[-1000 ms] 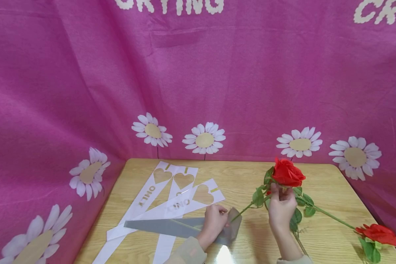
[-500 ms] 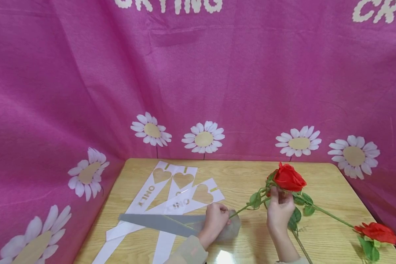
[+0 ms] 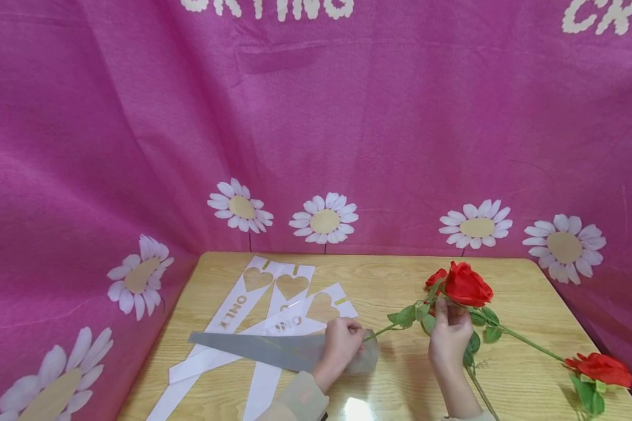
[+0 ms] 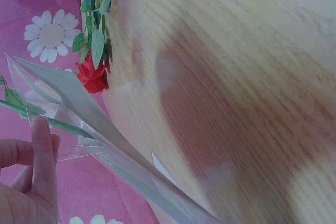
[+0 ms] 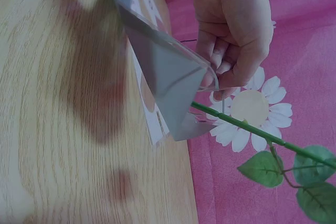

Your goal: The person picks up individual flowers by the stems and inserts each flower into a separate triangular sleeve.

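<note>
My left hand [image 3: 343, 345] pinches the open mouth of a grey cone-shaped flower sleeve [image 3: 263, 349], which has a clear front in the left wrist view. A green rose stem [image 5: 247, 127] runs into that mouth, its lower part inside the sleeve. My right hand [image 3: 449, 336] grips the red rose [image 3: 469, 285] just under its bloom, thumb up against the flower's base. Leaves [image 3: 408, 316] on the stem stay outside the sleeve. In the right wrist view, the left fingers hold the sleeve's clear edge beside the stem.
Several white sleeves [image 3: 236, 307] with heart windows and "ONLY" lettering lie overlapping under and behind the grey one. Another red rose [image 3: 603, 369] lies at the table's right edge, and a further red bloom [image 3: 436, 278] shows behind the held one. A pink cloth [image 3: 390, 128] surrounds the wooden table [image 3: 379, 275].
The held rose has shifted slightly right and toward me, uncovering the red bloom behind it. My left hand and the grey sleeve have moved a little up and left, the narrow tip rising.
</note>
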Demonstrator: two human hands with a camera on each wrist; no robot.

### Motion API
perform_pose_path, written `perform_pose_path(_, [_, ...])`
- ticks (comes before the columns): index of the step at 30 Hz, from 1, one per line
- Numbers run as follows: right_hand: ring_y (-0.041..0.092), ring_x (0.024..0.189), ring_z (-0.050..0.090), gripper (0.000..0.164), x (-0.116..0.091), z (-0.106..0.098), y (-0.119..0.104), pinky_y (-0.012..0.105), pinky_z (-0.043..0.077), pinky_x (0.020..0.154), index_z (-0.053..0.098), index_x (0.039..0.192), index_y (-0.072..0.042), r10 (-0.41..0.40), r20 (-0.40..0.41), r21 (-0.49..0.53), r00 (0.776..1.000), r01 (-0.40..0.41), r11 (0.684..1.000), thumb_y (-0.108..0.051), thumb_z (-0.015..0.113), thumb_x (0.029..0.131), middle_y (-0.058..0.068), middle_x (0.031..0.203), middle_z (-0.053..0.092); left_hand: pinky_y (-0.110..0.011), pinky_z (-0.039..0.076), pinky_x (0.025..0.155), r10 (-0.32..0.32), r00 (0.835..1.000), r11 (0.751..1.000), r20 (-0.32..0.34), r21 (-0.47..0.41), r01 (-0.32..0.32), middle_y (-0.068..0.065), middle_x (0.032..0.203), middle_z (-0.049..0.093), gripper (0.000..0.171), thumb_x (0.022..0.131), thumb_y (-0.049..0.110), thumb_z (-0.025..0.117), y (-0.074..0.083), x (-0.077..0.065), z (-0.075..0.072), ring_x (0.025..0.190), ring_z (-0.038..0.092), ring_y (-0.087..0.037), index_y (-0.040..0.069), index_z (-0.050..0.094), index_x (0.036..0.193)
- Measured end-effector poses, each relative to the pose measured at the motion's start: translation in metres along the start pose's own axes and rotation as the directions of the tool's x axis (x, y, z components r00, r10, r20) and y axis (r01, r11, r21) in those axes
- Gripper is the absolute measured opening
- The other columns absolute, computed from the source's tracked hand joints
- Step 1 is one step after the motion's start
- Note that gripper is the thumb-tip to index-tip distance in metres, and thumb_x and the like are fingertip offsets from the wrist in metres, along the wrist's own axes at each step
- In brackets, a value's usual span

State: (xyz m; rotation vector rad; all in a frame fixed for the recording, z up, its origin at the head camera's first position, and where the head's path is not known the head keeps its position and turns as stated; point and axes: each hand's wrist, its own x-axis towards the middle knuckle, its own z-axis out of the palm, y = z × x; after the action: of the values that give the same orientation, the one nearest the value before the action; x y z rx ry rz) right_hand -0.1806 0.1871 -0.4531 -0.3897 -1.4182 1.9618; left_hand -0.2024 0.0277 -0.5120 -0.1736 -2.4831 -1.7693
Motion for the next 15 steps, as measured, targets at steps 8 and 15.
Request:
perform_pose_path(8, [0.001, 0.067, 0.045, 0.012, -0.007, -0.001, -0.005, 0.01, 0.04, 0.058, 0.049, 0.086, -0.008, -0.007, 0.051, 0.06, 0.999, 0.004, 0.998, 0.003, 0.048, 0.089, -0.005, 0.072, 0.049, -0.017, 0.047, 0.037, -0.008, 0.999, 0.999, -0.034, -0.041, 0.007, -0.011, 0.056, 0.063, 0.009, 0.074, -0.012, 0.057, -0.002, 0.005, -0.001, 0.037, 0.056, -0.011, -0.01, 0.065, 0.075])
perform_pose_path(15, [0.005, 0.107, 0.053, 0.031, -0.011, -0.001, -0.001, 0.015, 0.047, 0.085, 0.054, 0.108, -0.006, -0.133, 0.21, 0.302, 0.969, 0.065, 0.951, 0.013, 0.04, 0.088, -0.001, 0.108, 0.06, -0.02, 0.048, 0.037, -0.033, 0.999, 0.996, 0.002, -0.087, 0.033, -0.016, 0.055, 0.062, 0.009, 0.074, -0.012, 0.055, -0.002, 0.008, -0.003, 0.037, 0.057, -0.014, -0.012, 0.064, 0.076])
